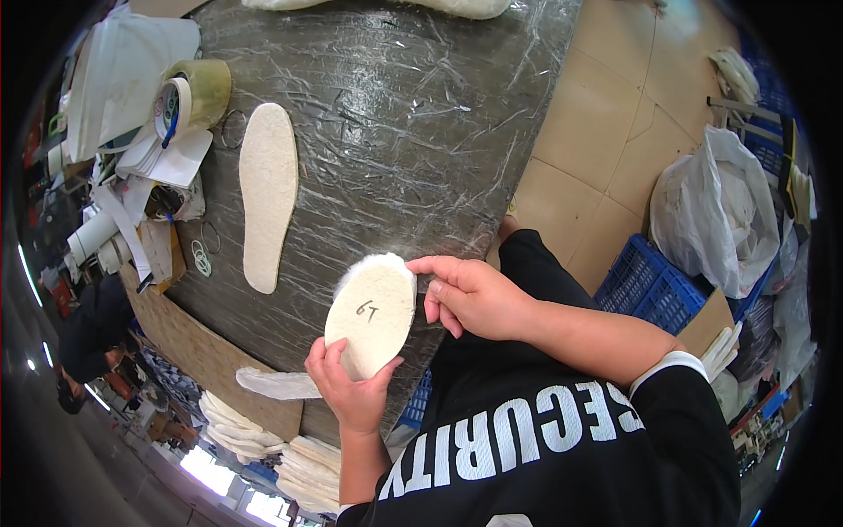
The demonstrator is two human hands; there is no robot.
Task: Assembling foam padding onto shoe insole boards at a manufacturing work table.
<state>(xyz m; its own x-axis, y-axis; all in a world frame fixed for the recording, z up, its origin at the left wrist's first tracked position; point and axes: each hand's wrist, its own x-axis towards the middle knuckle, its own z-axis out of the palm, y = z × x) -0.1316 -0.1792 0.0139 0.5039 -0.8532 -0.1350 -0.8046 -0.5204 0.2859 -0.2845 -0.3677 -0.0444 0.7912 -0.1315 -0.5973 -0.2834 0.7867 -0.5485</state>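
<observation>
My left hand [353, 383] grips the lower end of a cream insole [372, 307] with a fluffy fleece rim, its thumb on one side and fingers on the other. Dark handwriting marks the insole's flat face, which is turned up toward me. At its upper right edge, my right hand [479, 299] touches the fleece with an outstretched index finger; the other fingers are loosely bent and hold nothing. A second long felt insole [269, 198] lies flat on the table to the left. Beside my left hand lies another pale, fluffy insole [277, 384], partly hidden by that hand.
Clear plastic film covers the dark table [395, 132]. A tape roll [206, 92], a white bucket [132, 75] and papers crowd its left side. Stacked fleece pieces [307, 470] sit below the near edge. Rightward stand a blue crate [645, 277] and a plastic bag [716, 211].
</observation>
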